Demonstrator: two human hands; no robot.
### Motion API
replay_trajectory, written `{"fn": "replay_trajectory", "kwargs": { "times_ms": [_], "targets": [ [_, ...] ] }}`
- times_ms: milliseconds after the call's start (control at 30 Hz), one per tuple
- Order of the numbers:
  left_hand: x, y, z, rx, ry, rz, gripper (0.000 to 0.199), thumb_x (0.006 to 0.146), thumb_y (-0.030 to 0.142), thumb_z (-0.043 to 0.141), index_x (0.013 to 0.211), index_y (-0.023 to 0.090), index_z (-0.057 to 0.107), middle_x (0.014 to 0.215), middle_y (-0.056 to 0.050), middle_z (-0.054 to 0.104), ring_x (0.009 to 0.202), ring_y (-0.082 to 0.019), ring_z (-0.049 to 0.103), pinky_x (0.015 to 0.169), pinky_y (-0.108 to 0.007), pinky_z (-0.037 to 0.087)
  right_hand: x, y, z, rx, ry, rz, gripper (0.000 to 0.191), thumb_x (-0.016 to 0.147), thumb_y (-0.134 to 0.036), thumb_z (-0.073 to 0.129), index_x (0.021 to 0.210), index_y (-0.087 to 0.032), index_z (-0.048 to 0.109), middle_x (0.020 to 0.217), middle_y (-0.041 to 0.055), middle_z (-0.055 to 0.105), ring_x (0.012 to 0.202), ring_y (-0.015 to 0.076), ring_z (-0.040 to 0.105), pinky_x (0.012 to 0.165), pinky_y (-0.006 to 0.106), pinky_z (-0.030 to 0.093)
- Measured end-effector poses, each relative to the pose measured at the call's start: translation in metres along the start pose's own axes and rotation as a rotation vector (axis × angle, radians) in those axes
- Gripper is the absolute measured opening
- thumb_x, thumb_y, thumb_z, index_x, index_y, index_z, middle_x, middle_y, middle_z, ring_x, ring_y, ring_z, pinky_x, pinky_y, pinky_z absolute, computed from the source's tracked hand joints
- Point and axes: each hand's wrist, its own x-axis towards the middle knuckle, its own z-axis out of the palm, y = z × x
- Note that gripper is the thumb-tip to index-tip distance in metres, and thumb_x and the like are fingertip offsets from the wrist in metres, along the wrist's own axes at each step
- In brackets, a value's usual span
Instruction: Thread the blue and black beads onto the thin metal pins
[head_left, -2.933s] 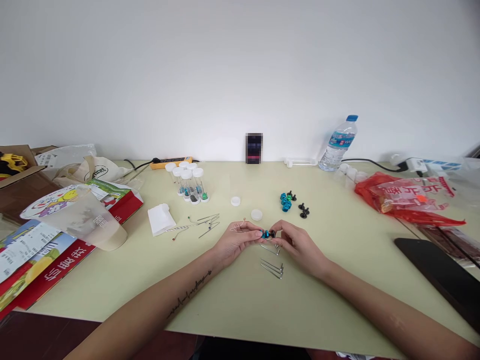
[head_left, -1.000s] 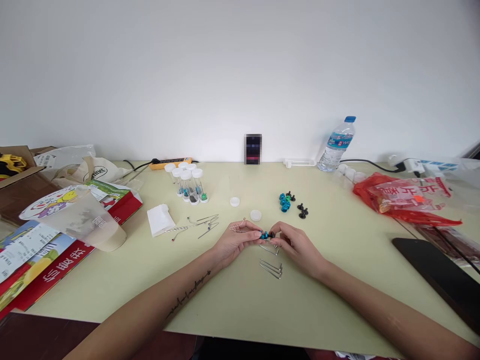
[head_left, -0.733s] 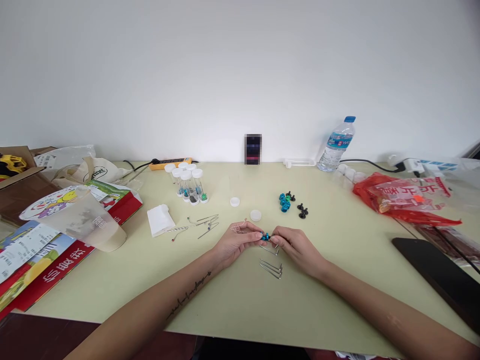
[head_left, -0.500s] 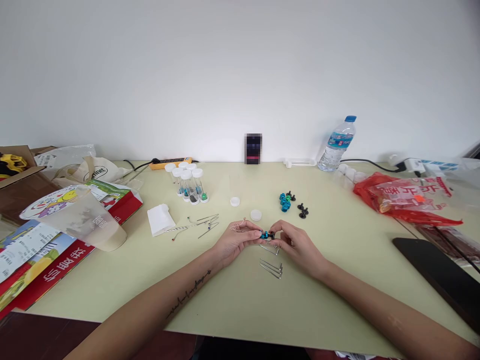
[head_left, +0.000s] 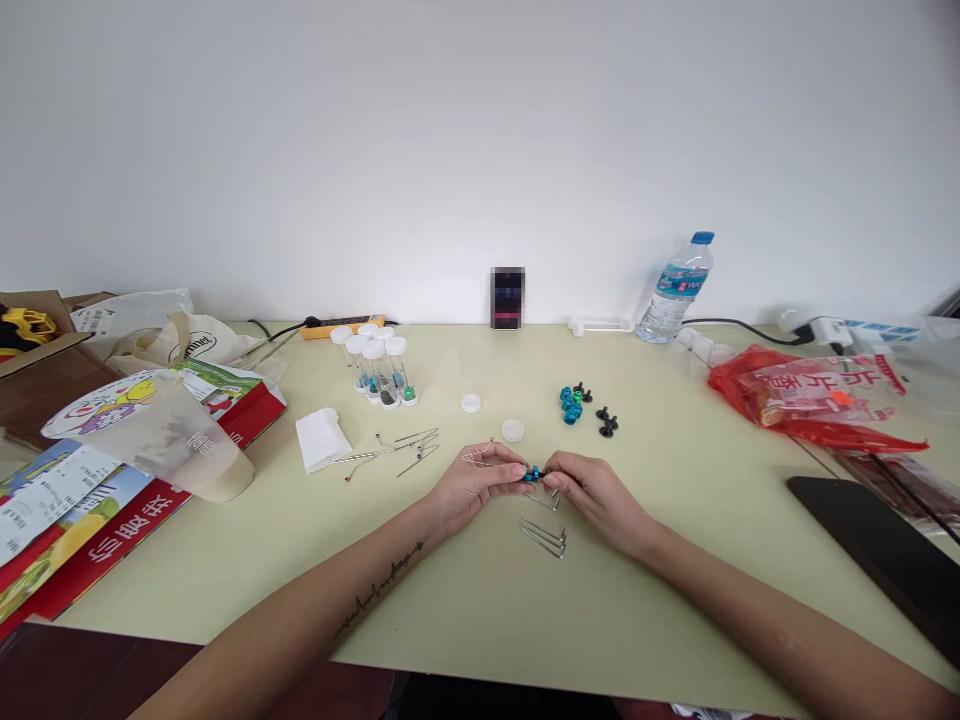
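Compared with half a second ago, the right hand (head_left: 592,490) is drawing its fingertips together, hiding the black end of the blue piece (head_left: 535,474). It seems to be pinching that end, while the left hand (head_left: 474,484) is gripping the other between thumb and fingers. A thin wire (head_left: 480,460) is lying across the left hand. For doing this well, keeping the left grip firm and both ends in line seems wise, with the right fingers working lightly, since so small a piece could slip. Just nearer, metal pins (head_left: 543,537) are lying on the table (head_left: 450,610). Just farther, a white cap (head_left: 513,431) is resting. Far right, blue and green pieces (head_left: 571,410) are sitting beside black pieces (head_left: 608,426); far left, capped tubes (head_left: 396,370) are standing.
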Motion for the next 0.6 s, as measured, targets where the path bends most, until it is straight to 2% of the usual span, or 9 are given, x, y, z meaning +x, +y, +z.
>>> {"fn": "replay_trajectory", "kwargs": {
  "times_ms": [67, 233, 433, 600],
  "targets": [
    [-0.0001, -0.0001, 0.0001, 0.0, -0.005, -0.001, 0.021, 0.065, 0.023, 0.074, 0.08, 0.01, 0.066, 0.082, -0.006, 0.065, 0.075, -0.018, 0.065, 0.083, -0.036, 0.048, 0.0001, 0.0, 0.0, -0.002, -0.007, -0.009, 0.032, 0.094, -0.04, 0.034, 0.076, -0.02, 0.052, 0.067, -0.0008, 0.053, 0.06, 0.0129, 0.047, 0.056, 0.024, 0.036],
    [0.0008, 0.0002, -0.0001, -0.002, 0.005, 0.021, 0.02, 0.066, 0.021, 0.074, 0.08, 0.01, 0.065, 0.084, -0.006, 0.065, 0.075, -0.017, 0.064, 0.086, -0.037, 0.047, -0.0002, 0.0014, 0.002, 0.002, 0.061, 0.028, 0.021, 0.089, -0.042, 0.046, 0.092, -0.022, 0.049, 0.068, -0.0023, 0.054, 0.053, 0.0121, 0.044, 0.051, 0.024, 0.034],
    [0.0008, -0.0001, 0.0001, -0.002, -0.003, 0.004, 0.021, 0.065, 0.022, 0.074, 0.079, 0.01, 0.065, 0.082, -0.006, 0.065, 0.076, -0.018, 0.065, 0.082, -0.036, 0.049, -0.0002, 0.0009, -0.0001, 0.001, -0.011, -0.013, 0.034, 0.095, -0.04, 0.033, 0.075, -0.02, 0.052, 0.067, -0.0007, 0.054, 0.06, 0.013, 0.048, 0.057, 0.024, 0.036],
    [-0.0002, 0.0015, 0.0006, 0.006, 0.006, 0.009, 0.021, 0.065, 0.022, 0.074, 0.08, 0.011, 0.065, 0.083, -0.006, 0.065, 0.074, -0.017, 0.064, 0.083, -0.036, 0.048, -0.0007, 0.0001, 0.0007, 0.003, 0.048, 0.029, 0.017, 0.09, -0.039, 0.044, 0.091, -0.022, 0.049, 0.07, -0.0018, 0.055, 0.054, 0.0119, 0.044, 0.052, 0.024, 0.034]
  ]
}}
